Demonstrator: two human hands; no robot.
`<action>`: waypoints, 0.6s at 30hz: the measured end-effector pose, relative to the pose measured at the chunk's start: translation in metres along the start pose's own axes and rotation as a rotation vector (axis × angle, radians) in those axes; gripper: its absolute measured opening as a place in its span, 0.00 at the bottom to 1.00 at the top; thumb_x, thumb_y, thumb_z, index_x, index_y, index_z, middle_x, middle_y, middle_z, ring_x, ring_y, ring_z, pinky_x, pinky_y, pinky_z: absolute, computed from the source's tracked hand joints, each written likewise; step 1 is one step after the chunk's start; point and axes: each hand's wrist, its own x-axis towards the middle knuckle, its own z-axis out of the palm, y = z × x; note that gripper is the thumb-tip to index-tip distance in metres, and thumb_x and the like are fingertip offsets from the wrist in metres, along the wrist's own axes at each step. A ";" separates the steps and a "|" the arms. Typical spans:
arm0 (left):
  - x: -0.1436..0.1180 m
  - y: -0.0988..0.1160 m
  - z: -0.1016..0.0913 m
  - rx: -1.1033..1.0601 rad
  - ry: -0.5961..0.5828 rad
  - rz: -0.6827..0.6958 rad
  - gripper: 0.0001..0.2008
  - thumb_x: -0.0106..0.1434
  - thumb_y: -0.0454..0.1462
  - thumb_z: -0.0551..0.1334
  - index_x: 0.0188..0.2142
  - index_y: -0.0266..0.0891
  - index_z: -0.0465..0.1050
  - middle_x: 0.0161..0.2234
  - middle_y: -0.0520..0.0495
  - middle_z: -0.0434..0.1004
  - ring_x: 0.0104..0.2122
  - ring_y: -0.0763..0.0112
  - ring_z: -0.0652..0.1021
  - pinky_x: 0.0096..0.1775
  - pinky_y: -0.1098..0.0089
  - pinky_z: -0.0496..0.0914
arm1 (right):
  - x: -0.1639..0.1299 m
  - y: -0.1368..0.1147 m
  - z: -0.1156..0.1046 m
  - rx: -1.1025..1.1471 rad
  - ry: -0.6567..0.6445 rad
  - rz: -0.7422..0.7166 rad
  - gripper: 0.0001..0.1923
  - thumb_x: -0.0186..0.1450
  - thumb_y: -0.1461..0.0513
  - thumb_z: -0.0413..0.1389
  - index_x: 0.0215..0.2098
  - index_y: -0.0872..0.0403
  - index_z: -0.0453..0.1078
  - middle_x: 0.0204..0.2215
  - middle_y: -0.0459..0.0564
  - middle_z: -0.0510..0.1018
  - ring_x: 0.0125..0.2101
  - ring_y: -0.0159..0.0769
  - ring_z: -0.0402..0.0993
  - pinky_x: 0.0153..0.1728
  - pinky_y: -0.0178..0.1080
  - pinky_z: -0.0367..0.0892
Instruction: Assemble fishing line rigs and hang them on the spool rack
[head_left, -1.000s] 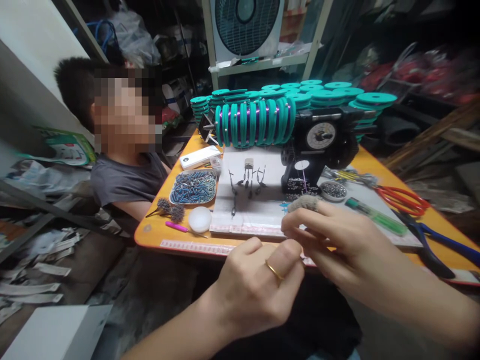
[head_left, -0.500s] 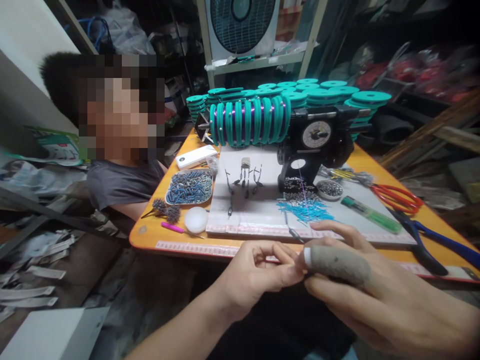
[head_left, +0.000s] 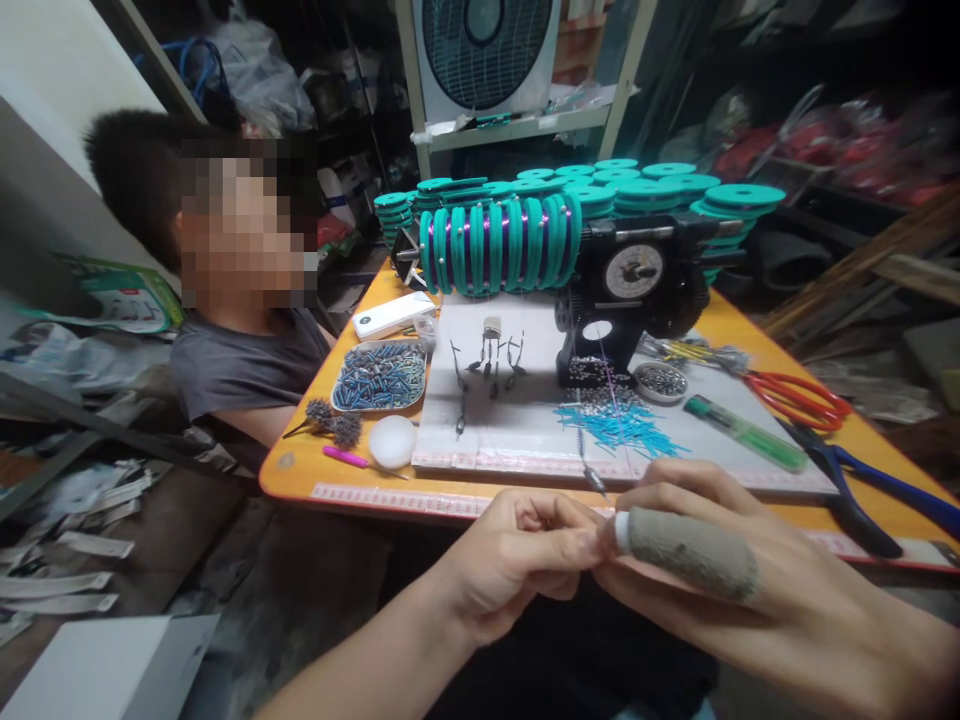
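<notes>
Just before the near edge of the orange table (head_left: 341,478), the left hand (head_left: 517,560) and right hand (head_left: 720,580) meet, fingertips pinched together on something too small to identify; a thin line (head_left: 606,395) rises from there. The right index finger wears a grey sleeve (head_left: 690,552). Beyond lie blue sticks (head_left: 619,425) on the white mat (head_left: 510,425), then the black winder (head_left: 637,285) with teal spools (head_left: 499,245). A person (head_left: 232,300) sits at the left.

Left hand (head_left: 517,565) and right hand (head_left: 720,580), fingertips pinched together
</notes>
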 end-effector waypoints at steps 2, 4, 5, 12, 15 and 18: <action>0.002 0.001 0.000 0.031 0.005 0.026 0.21 0.50 0.45 0.76 0.24 0.32 0.71 0.23 0.54 0.63 0.19 0.85 0.56 0.23 0.73 0.44 | 0.000 0.000 0.001 0.031 -0.015 0.056 0.05 0.68 0.63 0.55 0.33 0.51 0.70 0.28 0.43 0.72 0.31 0.24 0.70 0.38 0.29 0.69; 0.004 0.003 0.000 0.090 0.021 0.099 0.20 0.51 0.44 0.76 0.24 0.31 0.72 0.28 0.49 0.70 0.23 0.82 0.64 0.25 0.77 0.52 | -0.002 -0.001 0.003 0.089 -0.007 0.134 0.07 0.66 0.62 0.58 0.29 0.52 0.69 0.24 0.42 0.70 0.26 0.22 0.68 0.34 0.29 0.69; 0.005 0.004 0.000 0.130 0.028 0.141 0.19 0.51 0.43 0.76 0.24 0.31 0.72 0.30 0.47 0.72 0.26 0.80 0.69 0.28 0.77 0.58 | -0.004 -0.001 0.005 0.138 -0.003 0.197 0.07 0.65 0.62 0.60 0.29 0.52 0.70 0.23 0.42 0.70 0.25 0.22 0.69 0.32 0.28 0.69; 0.003 -0.001 0.006 0.640 0.188 0.570 0.07 0.58 0.32 0.70 0.26 0.32 0.75 0.33 0.44 0.74 0.30 0.74 0.75 0.28 0.76 0.66 | -0.002 -0.006 0.009 0.607 0.072 0.611 0.08 0.62 0.61 0.62 0.27 0.55 0.71 0.22 0.44 0.75 0.23 0.25 0.74 0.19 0.23 0.68; 0.000 -0.009 0.005 1.050 0.290 0.984 0.03 0.62 0.27 0.64 0.32 0.30 0.75 0.33 0.42 0.74 0.29 0.75 0.75 0.27 0.76 0.69 | 0.005 -0.002 0.006 0.522 0.203 0.522 0.07 0.65 0.62 0.58 0.30 0.53 0.76 0.23 0.46 0.73 0.22 0.23 0.73 0.21 0.21 0.67; -0.001 -0.012 0.002 1.396 0.308 1.281 0.04 0.64 0.25 0.61 0.36 0.29 0.73 0.34 0.40 0.77 0.35 0.67 0.79 0.35 0.70 0.73 | 0.014 0.002 0.003 0.415 0.285 0.431 0.06 0.65 0.65 0.58 0.35 0.51 0.78 0.27 0.44 0.72 0.17 0.15 0.67 0.18 0.18 0.63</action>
